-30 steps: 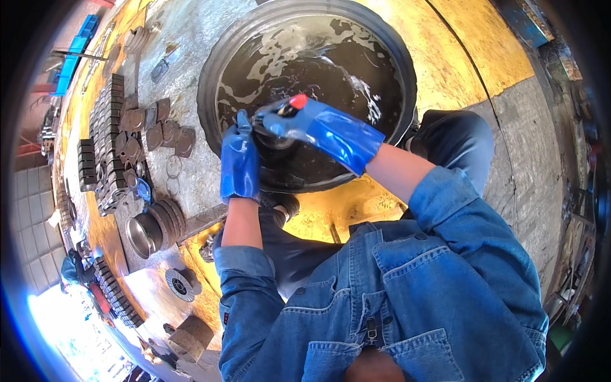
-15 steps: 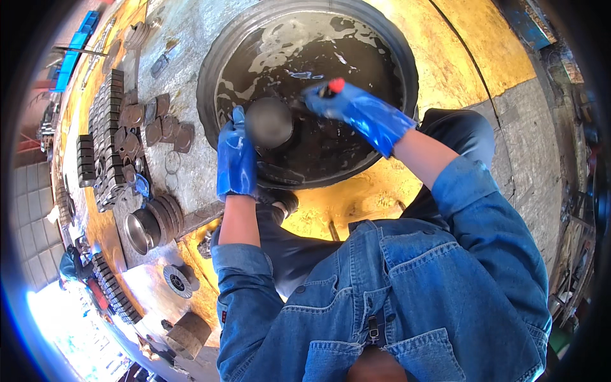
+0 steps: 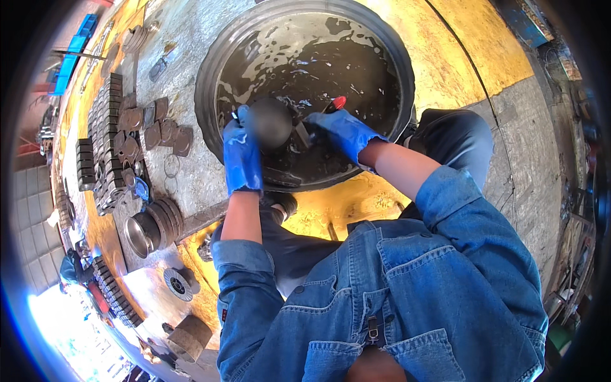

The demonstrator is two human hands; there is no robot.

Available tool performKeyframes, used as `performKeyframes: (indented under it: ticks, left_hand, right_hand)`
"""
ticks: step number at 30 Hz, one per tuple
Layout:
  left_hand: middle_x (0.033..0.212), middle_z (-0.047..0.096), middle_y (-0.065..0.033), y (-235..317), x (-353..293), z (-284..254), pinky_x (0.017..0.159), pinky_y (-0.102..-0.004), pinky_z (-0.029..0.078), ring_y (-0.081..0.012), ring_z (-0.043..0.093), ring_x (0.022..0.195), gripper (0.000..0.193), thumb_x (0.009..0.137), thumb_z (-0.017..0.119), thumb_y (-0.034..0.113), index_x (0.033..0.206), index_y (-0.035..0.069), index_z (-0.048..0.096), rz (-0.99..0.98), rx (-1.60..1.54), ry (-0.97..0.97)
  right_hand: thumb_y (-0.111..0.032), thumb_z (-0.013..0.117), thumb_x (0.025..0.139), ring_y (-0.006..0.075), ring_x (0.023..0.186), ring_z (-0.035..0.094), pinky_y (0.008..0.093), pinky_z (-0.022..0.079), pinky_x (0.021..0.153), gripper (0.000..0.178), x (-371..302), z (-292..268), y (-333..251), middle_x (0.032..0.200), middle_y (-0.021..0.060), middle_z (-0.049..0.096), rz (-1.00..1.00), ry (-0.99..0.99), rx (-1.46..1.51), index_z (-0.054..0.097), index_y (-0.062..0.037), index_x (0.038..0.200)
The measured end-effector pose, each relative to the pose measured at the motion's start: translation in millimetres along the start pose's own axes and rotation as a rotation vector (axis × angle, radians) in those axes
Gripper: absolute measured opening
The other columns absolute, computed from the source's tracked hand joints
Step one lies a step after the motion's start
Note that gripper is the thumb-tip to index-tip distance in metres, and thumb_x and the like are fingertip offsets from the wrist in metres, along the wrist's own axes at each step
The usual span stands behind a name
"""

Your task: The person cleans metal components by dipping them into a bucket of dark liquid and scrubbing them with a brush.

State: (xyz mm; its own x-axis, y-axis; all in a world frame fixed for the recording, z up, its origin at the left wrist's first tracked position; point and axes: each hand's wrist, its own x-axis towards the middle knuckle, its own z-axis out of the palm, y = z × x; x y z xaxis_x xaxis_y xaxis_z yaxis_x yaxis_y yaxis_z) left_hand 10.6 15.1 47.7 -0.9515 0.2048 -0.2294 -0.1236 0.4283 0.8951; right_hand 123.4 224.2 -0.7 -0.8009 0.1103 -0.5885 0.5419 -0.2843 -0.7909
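Observation:
Over a wide black tub point(image 3: 210, 70) of dark, foamy liquid, my left hand point(image 3: 240, 149) in a blue rubber glove grips the edge of a round, dark metal part point(image 3: 272, 123). Its face is blurred. My right hand point(image 3: 347, 132), gloved the same way, is closed around a brush-like tool point(image 3: 340, 102) with a red handle end. A flat greyish head reaches from this hand down beside the part's right edge. Whether head and part touch, I cannot tell. A dark curved piece point(image 3: 280, 176) lies at the tub's near inner side.
Left of the tub, rows of stacked dark metal blocks point(image 3: 113, 137) stand near flat rusty plates point(image 3: 167, 129). Closer in are several metal rings point(image 3: 143, 232) and a toothed grey disc point(image 3: 178, 284). My bent knee point(image 3: 461, 137) is beside the tub's right side.
My right hand has moved down and slightly right with the tool, whose flat head now shows beside the part. My left hand has shifted slightly right; the round part looks darker.

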Motion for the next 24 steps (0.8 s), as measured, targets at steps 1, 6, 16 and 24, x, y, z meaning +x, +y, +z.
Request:
performKeyframes:
  ticks: [1, 6, 16, 24]
  left_hand:
    - [0.099, 0.078, -0.0151, -8, 6, 3, 0.080, -0.0376, 0.057, -0.0238, 0.072, 0.088, 0.067, 0.110, 0.050, 0.057, 0.115, -0.005, 0.073, 0.029, -0.007, -0.025]
    - [0.104, 0.079, -0.0174, -35, 41, 39, 0.083, -0.0411, 0.057, -0.0299, 0.074, 0.092, 0.061, 0.109, 0.050, 0.057, 0.116, 0.002, 0.075, 0.167, 0.247, -0.227]
    - [0.098, 0.074, -0.0220, -13, 47, 69, 0.083, -0.0491, 0.058, -0.0444, 0.071, 0.092, 0.029, 0.094, 0.065, 0.020, 0.118, 0.005, 0.073, 0.897, 0.687, 0.108]
    - [0.116, 0.076, -0.0164, -13, 25, 29, 0.101, -0.0448, 0.053, -0.0382, 0.070, 0.116, 0.052, 0.092, 0.074, 0.042, 0.134, 0.013, 0.069, 0.703, 0.896, -0.213]
  right_hand:
    - [-0.036, 0.068, 0.097, 0.0219, 0.084, 0.072, 0.0348, 0.053, 0.076, 0.036, -7, -3, -9, 0.091, 0.0147, 0.077, -0.045, -0.012, -0.145, 0.078, -0.0026, 0.105]
    - [-0.040, 0.068, 0.094, 0.0298, 0.086, 0.072, 0.0412, 0.055, 0.081, 0.038, 16, -17, -18, 0.093, 0.0180, 0.077, -0.180, 0.200, -0.508, 0.079, -0.0057, 0.107]
    - [-0.056, 0.049, 0.102, 0.0383, 0.116, 0.071, 0.0494, 0.054, 0.098, 0.051, 65, -41, -44, 0.127, 0.0167, 0.073, -0.282, -0.003, -1.350, 0.074, -0.0215, 0.129]
    - [-0.039, 0.061, 0.099, 0.0351, 0.112, 0.074, 0.0520, 0.060, 0.088, 0.030, 68, -5, -29, 0.118, 0.0111, 0.077, -0.215, -0.228, -1.854, 0.076, -0.0246, 0.121]
